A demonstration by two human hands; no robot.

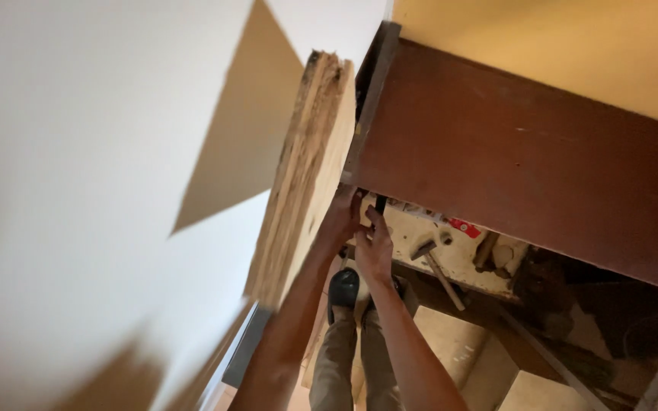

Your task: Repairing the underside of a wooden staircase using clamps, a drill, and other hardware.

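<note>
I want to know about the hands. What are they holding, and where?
The left hand grips the lower edge of the rough wooden board. The right hand holds a thin dark tool near its lower end; what kind cannot be told.

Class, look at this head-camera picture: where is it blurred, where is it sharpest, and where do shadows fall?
Head view: the pale wall at left is soft and blurred, crossed by angular brown shadows; the rough board is slightly smeared; the left hand and right hand sit in dim light; the dark brown panel is sharpest; the floor below lies in deep shadow.
</note>
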